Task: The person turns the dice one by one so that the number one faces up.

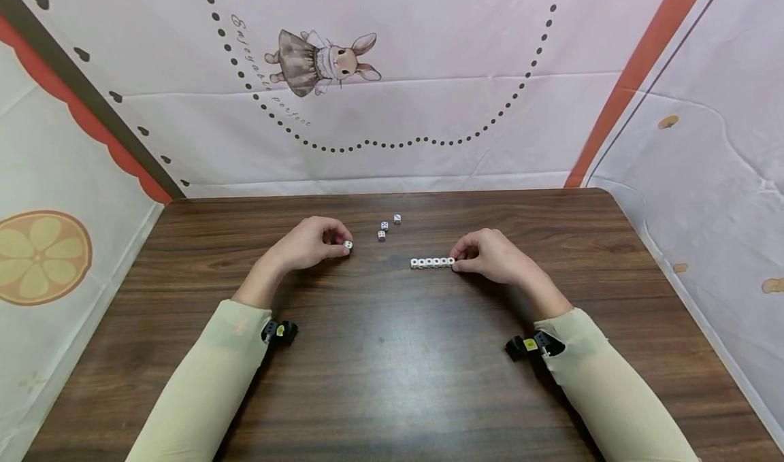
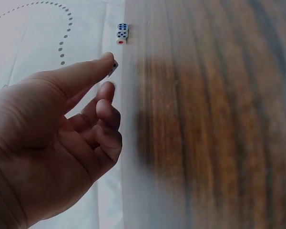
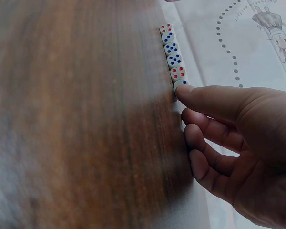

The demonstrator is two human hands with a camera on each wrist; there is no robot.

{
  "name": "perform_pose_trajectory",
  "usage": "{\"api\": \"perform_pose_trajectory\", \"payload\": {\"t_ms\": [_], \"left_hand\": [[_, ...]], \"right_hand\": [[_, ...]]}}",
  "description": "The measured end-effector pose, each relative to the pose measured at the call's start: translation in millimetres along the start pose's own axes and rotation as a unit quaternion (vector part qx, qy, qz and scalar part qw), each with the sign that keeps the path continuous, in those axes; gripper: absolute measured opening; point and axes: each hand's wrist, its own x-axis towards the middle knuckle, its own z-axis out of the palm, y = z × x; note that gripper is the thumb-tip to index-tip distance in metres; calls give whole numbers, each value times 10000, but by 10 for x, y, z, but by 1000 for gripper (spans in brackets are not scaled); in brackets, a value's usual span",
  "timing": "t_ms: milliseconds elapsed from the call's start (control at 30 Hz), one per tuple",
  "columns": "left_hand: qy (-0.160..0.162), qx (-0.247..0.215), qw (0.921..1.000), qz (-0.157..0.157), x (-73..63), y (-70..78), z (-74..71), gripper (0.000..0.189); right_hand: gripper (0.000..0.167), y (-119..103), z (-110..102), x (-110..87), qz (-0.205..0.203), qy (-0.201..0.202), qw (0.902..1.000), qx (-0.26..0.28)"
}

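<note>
Between thumb and fingertips, my left hand point(image 1: 309, 243) pinches a white die point(image 1: 348, 245), close over the table; the left wrist view shows only a sliver of it behind the thumb. A straight row of several white dice point(image 1: 429, 262), side by side and touching, lies right of the table's middle. At its right end my right hand point(image 1: 490, 254) pinches the last die point(image 3: 181, 86), the thumb covering part of it. Red and blue pips mark the row's near faces in the right wrist view. Beyond the left hand sit three loose dice, the nearest die point(image 1: 382, 235) beside a second die point(image 1: 384, 225).
The third loose die point(image 1: 397, 218) stands a little farther back and to the right. Everything rests on a dark wood-grain table point(image 1: 392, 380). Behind its far edge hangs a pale printed cloth point(image 1: 429, 108), with more cloth along both sides.
</note>
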Motion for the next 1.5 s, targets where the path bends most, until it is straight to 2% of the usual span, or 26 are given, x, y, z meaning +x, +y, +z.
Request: {"api": "perform_pose_trajectory", "payload": {"t_ms": [600,1100,1500], "left_hand": [[-129,-10,9998,-144,-4,-32,1,13],[-196,66,9998,-74,-4,-43,11,13],[-92,300,9995,89,16,-9,44,27]], "right_hand": [[8,-16,-9,-8,46,-20,10000,26],[7,5,-1,-3,-5,-20,10000,25],[8,9,2,0,-16,17,10000,-38]]}}
